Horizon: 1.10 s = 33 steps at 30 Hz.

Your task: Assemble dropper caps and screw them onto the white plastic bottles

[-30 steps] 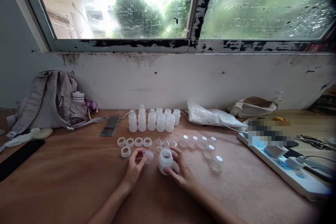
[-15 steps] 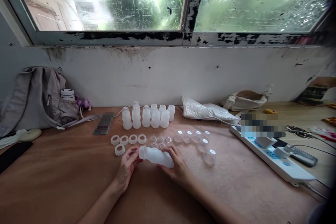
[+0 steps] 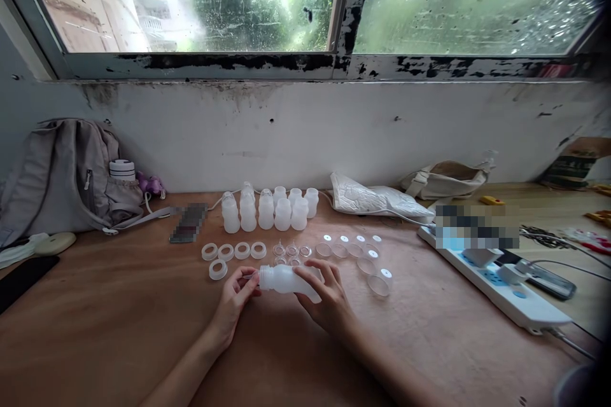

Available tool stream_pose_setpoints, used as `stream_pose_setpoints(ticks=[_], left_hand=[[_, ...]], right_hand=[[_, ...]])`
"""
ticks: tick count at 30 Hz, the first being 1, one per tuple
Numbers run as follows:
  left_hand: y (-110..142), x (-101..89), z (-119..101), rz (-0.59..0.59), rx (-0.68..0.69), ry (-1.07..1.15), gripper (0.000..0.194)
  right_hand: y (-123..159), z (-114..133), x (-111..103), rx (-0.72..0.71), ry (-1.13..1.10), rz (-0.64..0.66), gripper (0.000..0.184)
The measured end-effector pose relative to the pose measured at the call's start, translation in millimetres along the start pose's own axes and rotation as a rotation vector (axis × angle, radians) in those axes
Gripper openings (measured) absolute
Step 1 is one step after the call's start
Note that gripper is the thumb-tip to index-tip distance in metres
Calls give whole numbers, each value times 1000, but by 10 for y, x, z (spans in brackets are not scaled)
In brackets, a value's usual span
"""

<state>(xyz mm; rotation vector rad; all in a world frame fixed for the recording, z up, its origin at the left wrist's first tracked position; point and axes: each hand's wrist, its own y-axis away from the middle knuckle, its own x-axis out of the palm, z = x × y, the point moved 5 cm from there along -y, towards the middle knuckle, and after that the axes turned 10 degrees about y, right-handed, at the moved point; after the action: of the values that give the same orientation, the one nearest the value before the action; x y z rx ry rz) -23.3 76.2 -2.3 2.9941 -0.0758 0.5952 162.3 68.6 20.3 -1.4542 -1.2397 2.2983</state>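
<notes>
My right hand (image 3: pixel 327 297) grips a small white plastic bottle (image 3: pixel 286 280) held on its side, mouth pointing left. My left hand (image 3: pixel 235 303) pinches a small clear part against the bottle's mouth; the part itself is mostly hidden by the fingers. Just beyond the hands lie white rings (image 3: pixel 233 251), small clear nipple-like inserts (image 3: pixel 291 250) and clear round caps (image 3: pixel 367 261) in rows. Behind those stands a cluster of several white bottles (image 3: pixel 268 210).
The wooden table (image 3: pixel 119 331) runs under a window sill. A grey backpack (image 3: pixel 62 178) with a flask sits far left, a dark flat object (image 3: pixel 23 280) near it. A white bag (image 3: pixel 377 203), cloth pouch (image 3: pixel 449 181) and white power strip (image 3: pixel 496 283) lie to the right.
The bottle went from standing upright under my right hand to lying sideways between both hands; my left hand brought the small clear part to its mouth. The view shifted slightly.
</notes>
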Motion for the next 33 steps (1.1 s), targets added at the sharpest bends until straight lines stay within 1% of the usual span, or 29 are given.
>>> stream_pose_setpoints(ticks=[5,10,13,15,17,19,22,25,27,30,33], left_hand=[[2,-2,11,22,-10,-52,23],[-15,0,45,48,-24,-56,26],[-17,-4,39,43,-32,-18,25],[-11,-10,14,29,-25,29,21],[-4,-3,-11,32,-14,100,22],[-1,3,-22,35,-5,173,21],[-11,-24,0,-16,-11,219,21],[-25,-74,42,-88,-55,223,30],[-31,-90,50,-99,-72,239,35],[-35,-89,19,-81,-31,273,40],[-34,-109,22,-126,-31,180,37]], right_hand=[[7,38,-41,-97,45,-81,43],[26,61,-39,-130,57,-81,45],[14,58,-43,-90,-3,-38,43],[-6,54,-30,-44,-86,42,42],[-24,60,-6,-2,-167,135,42],[-34,74,11,21,-213,189,41],[-33,94,24,21,-218,196,41],[-18,102,39,6,-198,182,42],[-8,99,49,6,-185,179,41],[-1,98,57,15,-178,179,39],[-3,109,52,14,-178,164,40]])
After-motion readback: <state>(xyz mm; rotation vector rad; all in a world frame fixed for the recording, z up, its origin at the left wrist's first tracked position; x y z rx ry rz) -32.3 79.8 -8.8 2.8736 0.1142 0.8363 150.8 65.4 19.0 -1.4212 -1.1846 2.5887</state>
